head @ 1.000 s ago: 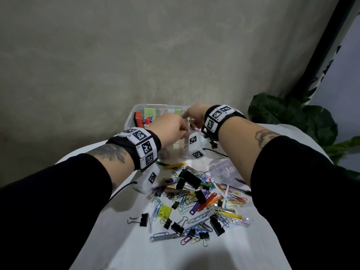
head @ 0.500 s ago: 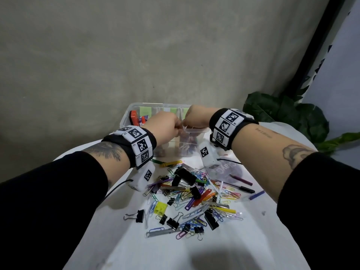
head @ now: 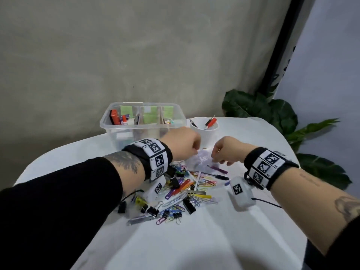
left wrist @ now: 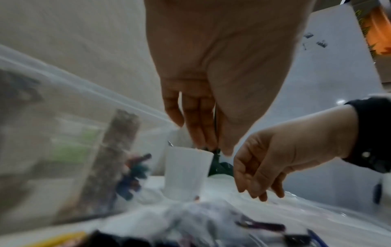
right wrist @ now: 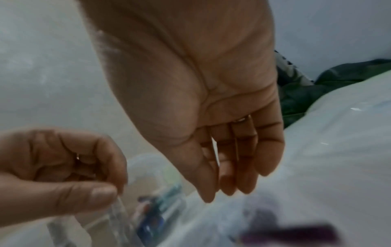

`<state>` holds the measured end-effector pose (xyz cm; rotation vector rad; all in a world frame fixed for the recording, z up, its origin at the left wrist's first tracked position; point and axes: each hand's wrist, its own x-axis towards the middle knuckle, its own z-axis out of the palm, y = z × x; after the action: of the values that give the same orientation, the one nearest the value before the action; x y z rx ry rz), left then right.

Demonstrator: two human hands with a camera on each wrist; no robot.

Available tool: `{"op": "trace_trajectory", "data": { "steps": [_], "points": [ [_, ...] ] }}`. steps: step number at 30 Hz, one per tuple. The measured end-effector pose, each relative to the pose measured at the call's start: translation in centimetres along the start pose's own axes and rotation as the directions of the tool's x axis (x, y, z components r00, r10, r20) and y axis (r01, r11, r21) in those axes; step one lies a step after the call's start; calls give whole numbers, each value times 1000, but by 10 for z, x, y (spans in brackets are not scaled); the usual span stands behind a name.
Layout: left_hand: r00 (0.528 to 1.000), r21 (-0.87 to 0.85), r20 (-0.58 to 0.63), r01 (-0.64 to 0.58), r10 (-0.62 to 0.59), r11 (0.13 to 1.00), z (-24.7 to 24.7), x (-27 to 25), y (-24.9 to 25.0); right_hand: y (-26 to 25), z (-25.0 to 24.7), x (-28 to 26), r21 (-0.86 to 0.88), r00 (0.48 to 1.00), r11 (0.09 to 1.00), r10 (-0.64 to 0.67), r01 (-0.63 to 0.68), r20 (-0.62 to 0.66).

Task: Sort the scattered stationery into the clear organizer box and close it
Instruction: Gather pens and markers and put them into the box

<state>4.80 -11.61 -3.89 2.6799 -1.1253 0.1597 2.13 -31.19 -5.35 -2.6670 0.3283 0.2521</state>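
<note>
While above the paper clips, left hand pinching clear bag, right hand relaxed.

Lidless clear organizer box behind scattered stationery.

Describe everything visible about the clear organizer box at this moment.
The clear organizer box is a translucent plastic tub with a rolled rim, standing upright and lidless at the table's far edge by the wall. Brownish dividers split it into compartments. Inside show green sticky notes, a red-and-black item at the left end and small mixed pieces. A white cup stands just to its right. Neither hand touches it.
</note>
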Motion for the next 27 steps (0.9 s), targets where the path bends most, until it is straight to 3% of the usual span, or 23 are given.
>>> {"op": "trace_trajectory", "data": {
  "steps": [3,6,12,15,19,23,27],
  "points": [
    [979,42,205,11,-19,999,25,4,23,13,15,-3,-56,995,994,94,-94,14],
    [949,83,315,7,-33,997,43,8,38,14,24,-9,-223,997,973,70,-64,22],
    [878,271,459,7,-135,963,55,19,50,18,23,-10,-176,997,984,11,4,81],
    [890,220,440,18,-116,975,52,18,48,21,19,-11,-213,999,977,7,3,44],
    [938,45,339,61,-73,997,46,14,37,35,1,-22,-73,999,997,-42,40,-20],
    [975,-184,222,65,-23,981,40,5,25,47,-9,-42,-35,990,991,-124,127,72],
    [972,-271,234,58,8,961,34,-6,26,52,-7,-56,-71,989,995,-63,73,131]
  ]
}}
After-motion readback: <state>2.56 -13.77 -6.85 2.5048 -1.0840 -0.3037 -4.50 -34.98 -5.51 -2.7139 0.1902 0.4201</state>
